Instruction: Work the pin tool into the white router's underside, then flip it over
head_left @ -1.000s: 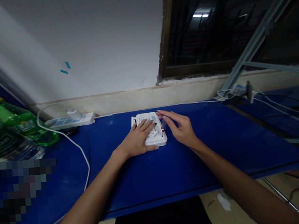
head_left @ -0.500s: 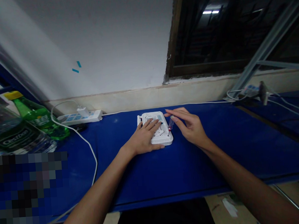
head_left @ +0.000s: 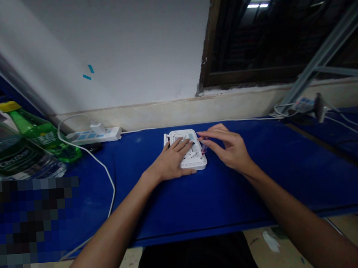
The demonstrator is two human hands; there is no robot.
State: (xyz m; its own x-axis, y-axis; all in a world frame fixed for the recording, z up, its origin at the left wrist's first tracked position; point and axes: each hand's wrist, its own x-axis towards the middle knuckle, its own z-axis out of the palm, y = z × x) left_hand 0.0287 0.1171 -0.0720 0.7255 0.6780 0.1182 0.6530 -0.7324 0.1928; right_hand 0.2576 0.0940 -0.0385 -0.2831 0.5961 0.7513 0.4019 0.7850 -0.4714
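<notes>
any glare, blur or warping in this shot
Head view: lighting is dim, with a bright streak in the dark window; head view: the screwdriver in the right hand looks soft, its tip indistinct; head view: the Cestbon bottle near the left edge looks stretched, perhaps by a wide lens; head view: coarse pixel blocks mask part of the lower left.

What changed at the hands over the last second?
The right hand has shifted its fingers slightly on the screwdriver, bending them a bit more. The view swung slightly left and down, so everything sits farther right and higher in frame. Nothing was picked up or released. Unchanged: left hand flat on the white router, screwdriver tip at the same corner.
</notes>
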